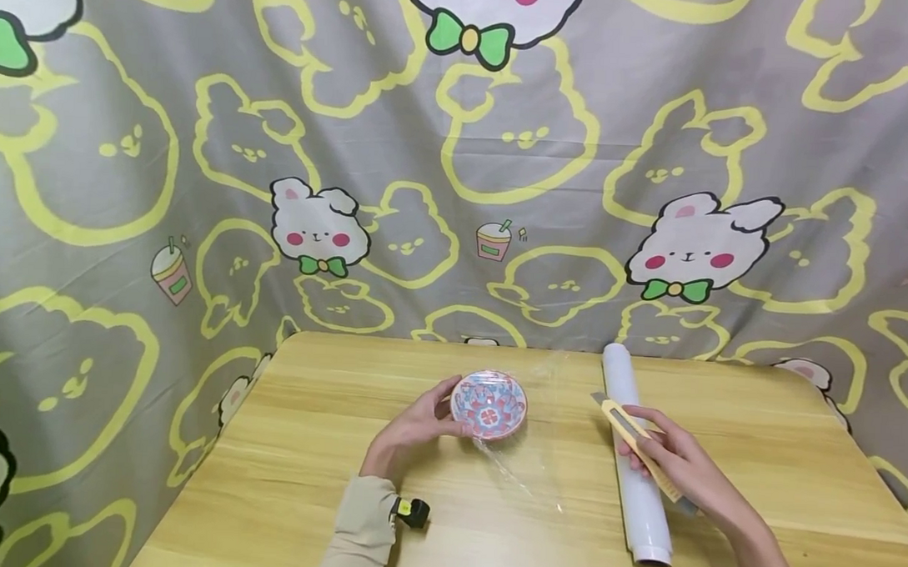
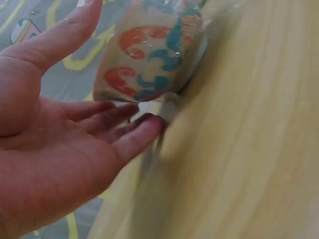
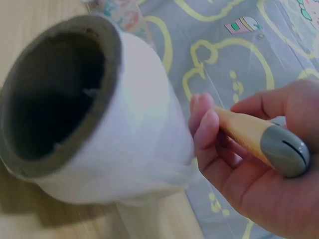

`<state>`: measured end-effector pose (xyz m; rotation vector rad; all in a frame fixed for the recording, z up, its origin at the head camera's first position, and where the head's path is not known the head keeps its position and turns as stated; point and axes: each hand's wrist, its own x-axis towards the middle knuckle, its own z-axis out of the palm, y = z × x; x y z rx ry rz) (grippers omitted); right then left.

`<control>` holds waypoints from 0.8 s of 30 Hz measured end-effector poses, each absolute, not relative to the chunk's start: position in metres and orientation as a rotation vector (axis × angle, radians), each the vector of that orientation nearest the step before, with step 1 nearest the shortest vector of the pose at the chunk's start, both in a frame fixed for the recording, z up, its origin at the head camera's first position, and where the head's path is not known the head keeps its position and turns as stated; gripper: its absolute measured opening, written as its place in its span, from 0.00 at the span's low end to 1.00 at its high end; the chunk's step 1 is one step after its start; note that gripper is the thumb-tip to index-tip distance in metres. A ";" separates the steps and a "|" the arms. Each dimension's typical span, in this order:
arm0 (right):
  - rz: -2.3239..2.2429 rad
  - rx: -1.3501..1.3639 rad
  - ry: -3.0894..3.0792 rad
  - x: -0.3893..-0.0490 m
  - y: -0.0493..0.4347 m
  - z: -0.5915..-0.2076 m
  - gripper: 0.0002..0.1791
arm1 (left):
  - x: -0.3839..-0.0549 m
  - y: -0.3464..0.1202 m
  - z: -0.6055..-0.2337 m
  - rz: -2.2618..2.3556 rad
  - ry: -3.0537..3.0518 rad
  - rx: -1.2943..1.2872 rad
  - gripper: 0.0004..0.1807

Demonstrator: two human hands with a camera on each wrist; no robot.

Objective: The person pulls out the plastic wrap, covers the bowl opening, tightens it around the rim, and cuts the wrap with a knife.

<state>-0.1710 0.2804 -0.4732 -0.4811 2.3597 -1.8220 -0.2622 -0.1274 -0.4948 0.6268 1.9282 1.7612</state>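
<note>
A small bowl (image 1: 490, 406) with a red and blue flower pattern is covered in clear plastic film, and a loose tail of film (image 1: 518, 478) trails off its near side. My left hand (image 1: 423, 417) is around the bowl's left side, thumb toward me. In the left wrist view its fingers are loosely spread, with fingertips by the bowl's side (image 2: 144, 64). My right hand (image 1: 673, 454) grips a yellow utility knife (image 1: 632, 436) above the roll of plastic film (image 1: 645, 507). The knife's blade points up and left; its grey end (image 3: 289, 152) shows in the right wrist view.
The roll lies lengthwise on the wooden table (image 1: 291, 445), its hollow core (image 3: 55, 94) facing me. A thin clear sheet of film (image 1: 550, 420) spreads between the bowl and the roll. A grey patterned curtain (image 1: 399, 148) hangs along the table's back and sides.
</note>
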 end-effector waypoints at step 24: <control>-2.011 -0.264 2.237 -0.170 0.319 -0.493 0.25 | -0.257 -0.112 -0.511 1.995 1.803 0.445 0.58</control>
